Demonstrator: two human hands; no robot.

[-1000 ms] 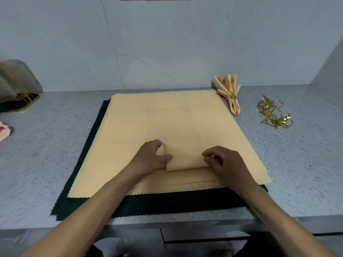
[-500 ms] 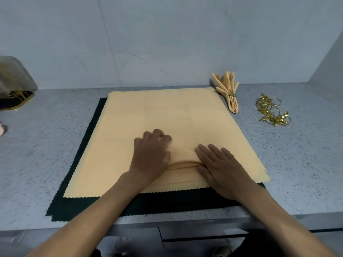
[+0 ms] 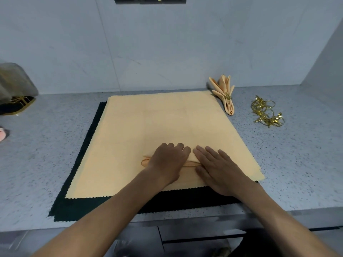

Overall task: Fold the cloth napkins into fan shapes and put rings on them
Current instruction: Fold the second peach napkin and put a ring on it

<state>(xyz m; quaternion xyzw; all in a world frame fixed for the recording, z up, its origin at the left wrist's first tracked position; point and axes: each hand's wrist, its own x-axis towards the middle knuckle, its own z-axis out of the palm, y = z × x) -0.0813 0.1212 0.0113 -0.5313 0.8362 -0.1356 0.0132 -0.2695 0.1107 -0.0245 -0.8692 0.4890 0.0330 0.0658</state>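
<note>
A speckled grey counter ran along a pale wall. At its front edge lay a dark cloth under a stack of peach napkins. Both hands pressed a pleat near the stack's front edge: the left hand with knuckles bent, the right hand flat, neither grip clamped on anything. To fold well, each pleat should probably be equally wide and firmly creased. One finished fan and gold rings sat toward the back right.
</note>
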